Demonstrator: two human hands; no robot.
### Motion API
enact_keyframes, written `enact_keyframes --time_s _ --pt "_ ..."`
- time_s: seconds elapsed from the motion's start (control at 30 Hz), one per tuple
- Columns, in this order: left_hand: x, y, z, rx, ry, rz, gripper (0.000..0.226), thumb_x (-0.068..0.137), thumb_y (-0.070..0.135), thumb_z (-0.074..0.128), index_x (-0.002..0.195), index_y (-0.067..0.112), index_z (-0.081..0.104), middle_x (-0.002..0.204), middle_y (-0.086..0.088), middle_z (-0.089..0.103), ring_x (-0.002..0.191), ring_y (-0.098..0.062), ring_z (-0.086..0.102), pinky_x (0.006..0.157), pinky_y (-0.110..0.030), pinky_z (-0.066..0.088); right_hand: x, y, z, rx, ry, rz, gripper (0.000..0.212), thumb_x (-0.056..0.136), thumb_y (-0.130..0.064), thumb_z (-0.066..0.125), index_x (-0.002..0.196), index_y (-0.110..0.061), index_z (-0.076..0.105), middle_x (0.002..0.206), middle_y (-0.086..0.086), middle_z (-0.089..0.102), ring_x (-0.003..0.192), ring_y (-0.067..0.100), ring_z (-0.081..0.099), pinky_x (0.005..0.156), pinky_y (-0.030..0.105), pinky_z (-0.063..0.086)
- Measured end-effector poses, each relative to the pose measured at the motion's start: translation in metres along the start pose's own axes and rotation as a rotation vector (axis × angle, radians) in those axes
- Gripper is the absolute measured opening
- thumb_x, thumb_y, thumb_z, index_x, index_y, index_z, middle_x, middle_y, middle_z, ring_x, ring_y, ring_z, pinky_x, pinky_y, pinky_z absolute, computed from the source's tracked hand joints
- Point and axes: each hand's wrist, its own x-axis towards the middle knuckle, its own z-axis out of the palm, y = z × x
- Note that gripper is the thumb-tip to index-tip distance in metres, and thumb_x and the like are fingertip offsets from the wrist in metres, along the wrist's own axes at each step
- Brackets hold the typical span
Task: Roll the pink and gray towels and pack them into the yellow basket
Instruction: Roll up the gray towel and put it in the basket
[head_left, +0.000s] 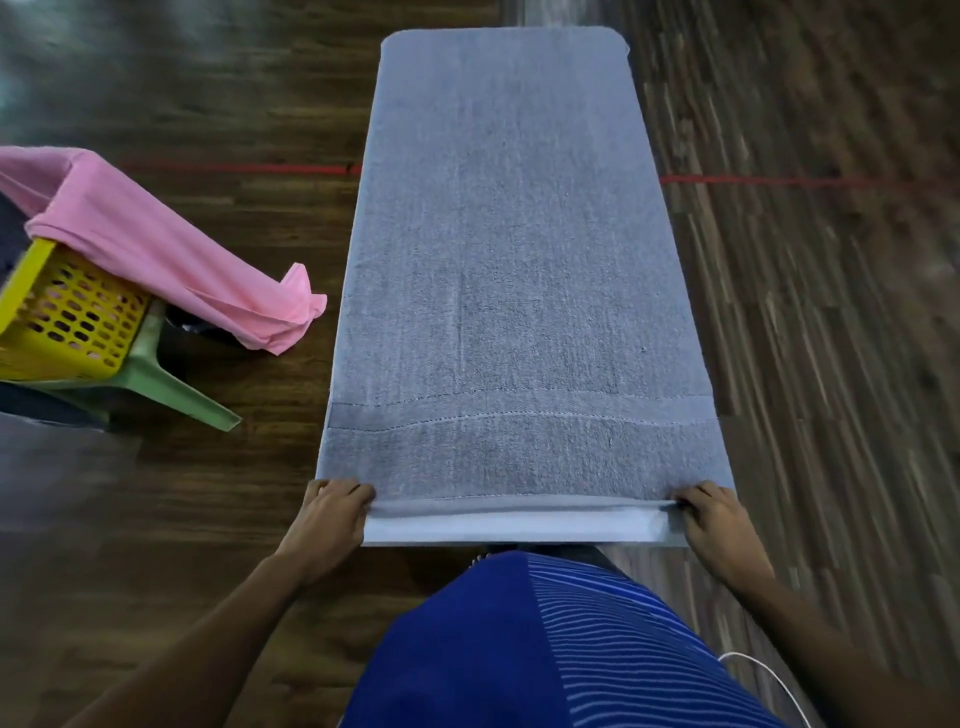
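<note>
Gripping gray towel (519, 260) hem w/ both hands — yellow basket (62, 312) left.

Yellow basket (67, 312) cut off left

Gray towel (519, 260), pink towel (156, 244), yellow perforated basket (67, 312), green stool (156, 374), blue striped shirt (545, 649).

Dark wood-plank floor (218, 93) fills the room, its grain blurred toward 3 o'clock. A thin red line (249, 169) crosses it from 9 to 3. At 9 o'clock stands what seems a green plastic stool (171, 379), one leg splayed outward.
</note>
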Motion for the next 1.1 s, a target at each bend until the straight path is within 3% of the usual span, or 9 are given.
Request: enact_keyframes --time_s 0.1,0.2,0.33,0.47,0.57,0.67,0.77,0.9,1.1 --pt "0.014 0.005 -0.016 0.005 -0.052 -0.019 0.036 0.086 0.035 0.023 0.088 0.023 0.057 0.084 0.007 0.056 0.09 -0.016 0.057 0.097 -0.039 0.028 0.018 -0.002 -0.009 -0.031 -0.063 0.028 0.016 0.092 -0.012 0.052 0.094 -0.014 0.068 0.098 0.001 0.062 0.095 0.025 0.056 0.082 0.038 0.041" --pt "0.039 0.01 -0.021 -0.008 -0.051 -0.132 0.026 0.094 0.026 0.032 0.083 0.02 0.055 0.086 0.002 0.058 0.092 -0.021 0.057 0.094 -0.041 0.029 0.04 -0.01 -0.016 -0.075 -0.118 0.102 0.017 0.092 -0.019 0.05 0.097 -0.016 0.066 0.105 0.002 0.061 0.103 0.023 0.054 0.086 0.037 0.031" --pt "0.053 0.024 -0.015 0.036 0.215 -0.333 0.008 0.091 0.015 0.051 0.098 0.012 0.055 0.098 -0.012 0.052 0.094 -0.033 0.048 0.087 -0.048 0.033 0.051 -0.023 -0.022 -0.089 0.102 0.167 0.02 0.085 -0.014 0.064 0.105 -0.012 0.063 0.105 0.013 0.056 0.1 0.035 0.052 0.086 0.047 0.038" --pt "0.041 0.05 -0.003 0.03 0.384 -0.152 0.017 0.086 0.016 0.042 0.095 0.013 0.056 0.092 -0.008 0.052 0.086 -0.029 0.049 0.079 -0.044 0.036 0.039 -0.036 -0.011 -0.028 0.181 -0.025 0.017 0.077 -0.001 0.069 0.092 -0.006 0.063 0.088 0.011 0.055 0.079 0.032 0.053 0.069 0.04 0.044" --pt "0.024 0.06 0.018 0.07 0.277 0.043 0.031 0.077 0.013 0.047 0.104 0.01 0.062 0.1 -0.007 0.057 0.091 -0.031 0.055 0.078 -0.044 0.043 0.021 -0.039 0.005 0.015 0.105 -0.106 0.019 0.079 0.001 0.068 0.094 -0.007 0.062 0.088 0.007 0.052 0.079 0.029 0.053 0.066 0.037 0.044" --pt "0.026 0.054 0.024 0.092 0.177 -0.049 0.053 0.07 0.007 0.065 0.123 0.009 0.059 0.122 -0.011 0.056 0.11 -0.033 0.05 0.085 -0.046 0.046 0.012 -0.036 0.01 -0.029 0.045 -0.122 0.031 0.078 0.004 0.065 0.105 -0.009 0.061 0.1 0.008 0.053 0.091 0.029 0.051 0.075 0.041 0.048" --pt "0.034 0.044 0.021 0.106 0.127 -0.076 0.055 0.074 0.006 0.065 0.128 0.006 0.057 0.129 -0.015 0.057 0.118 -0.037 0.052 0.092 -0.05 0.047 0.011 -0.029 0.008 -0.063 0.067 -0.11 0.037 0.076 0.006 0.063 0.11 -0.008 0.058 0.112 0.01 0.053 0.098 0.029 0.047 0.083 0.043 0.046" --pt "0.044 0.034 0.012 0.063 0.169 -0.024 0.042 0.076 -0.004 0.069 0.118 0.0 0.065 0.116 -0.018 0.066 0.106 -0.039 0.062 0.083 -0.049 0.054 0.018 -0.02 0.006 -0.069 0.09 -0.095 0.039 0.078 0.007 0.063 0.113 -0.007 0.057 0.118 0.011 0.055 0.103 0.03 0.047 0.09 0.042 0.041" --pt "0.037 0.035 0.004 -0.034 0.191 -0.042 0.034 0.069 -0.012 0.071 0.1 0.0 0.07 0.09 -0.019 0.072 0.08 -0.039 0.069 0.071 -0.049 0.056 0.039 -0.02 -0.005 0.002 0.069 -0.095 0.02 0.073 0.007 0.066 0.089 -0.006 0.066 0.088 0.011 0.067 0.084 0.033 0.06 0.079 0.042 0.047"
